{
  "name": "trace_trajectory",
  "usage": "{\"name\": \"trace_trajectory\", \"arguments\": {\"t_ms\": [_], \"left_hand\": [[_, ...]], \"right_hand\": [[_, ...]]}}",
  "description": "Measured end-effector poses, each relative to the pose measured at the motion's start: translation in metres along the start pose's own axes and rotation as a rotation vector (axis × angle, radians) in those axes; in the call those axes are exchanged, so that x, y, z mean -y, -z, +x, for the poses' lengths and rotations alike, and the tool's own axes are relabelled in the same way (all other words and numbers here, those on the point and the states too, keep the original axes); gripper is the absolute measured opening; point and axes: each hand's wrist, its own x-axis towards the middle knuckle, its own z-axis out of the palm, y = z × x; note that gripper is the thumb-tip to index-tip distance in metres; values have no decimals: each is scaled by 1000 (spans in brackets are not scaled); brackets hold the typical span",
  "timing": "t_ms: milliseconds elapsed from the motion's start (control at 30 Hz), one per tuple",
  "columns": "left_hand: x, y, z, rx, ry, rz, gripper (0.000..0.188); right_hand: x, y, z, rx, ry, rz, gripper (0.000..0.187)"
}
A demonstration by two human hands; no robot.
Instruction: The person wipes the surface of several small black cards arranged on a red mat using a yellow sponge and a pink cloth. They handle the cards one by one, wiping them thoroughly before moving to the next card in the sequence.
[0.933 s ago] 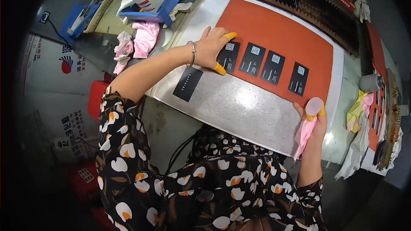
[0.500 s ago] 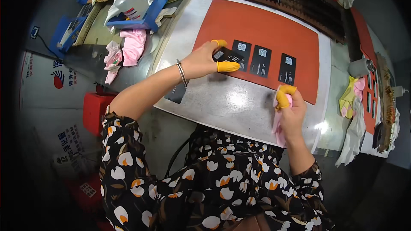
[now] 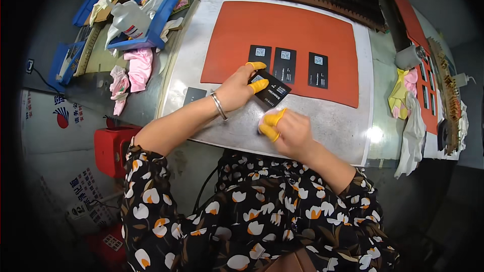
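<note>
My left hand [image 3: 237, 88], in yellow finger cots, pinches a black card [image 3: 274, 92] with white print and a square code, tilted above the grey work surface. Close beside its lower corner is my right hand [image 3: 292, 131], fingers curled with yellow cots on them. A bit of pink cloth [image 3: 261, 120] pokes out of that grip; the rest of it is hidden. Three more black cards lie on the orange mat: a left one [image 3: 260, 53] partly behind my left hand, a middle one [image 3: 285, 61] and a right one [image 3: 318, 70]. Another dark card [image 3: 195, 95] rests near my left wrist.
The orange mat [image 3: 282, 20] lies on a white-edged board. Behind it stands a dark toothed rack [image 3: 322, 1] holding several black cards. At the left, a blue tray [image 3: 151, 40] carries plastic bottles, with pink cloths [image 3: 139, 70] beside it. A metal cup [image 3: 408, 56] and more cloths sit at the right.
My right hand has moved left with the pink cloth, up to the held card. The left hand has drawn the card toward me and turned it, off the row of cards.
</note>
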Motion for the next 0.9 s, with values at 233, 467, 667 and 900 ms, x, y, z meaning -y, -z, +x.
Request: {"name": "trace_trajectory", "arguments": {"t_ms": [233, 467, 667, 900], "left_hand": [[-39, 43, -51, 167, -83, 993, 55], [-60, -1, -25, 289, -164, 1023, 50], [-32, -34, -20, 143, -252, 784, 41], [-18, -36, -82, -121, -268, 914, 86]], "right_hand": [[6, 41, -33, 64, -505, 336, 9], [-4, 61, -50, 11, -700, 352, 7], [-11, 67, -57, -49, -760, 383, 7], [-22, 69, -68, -115, -801, 476, 6]]}}
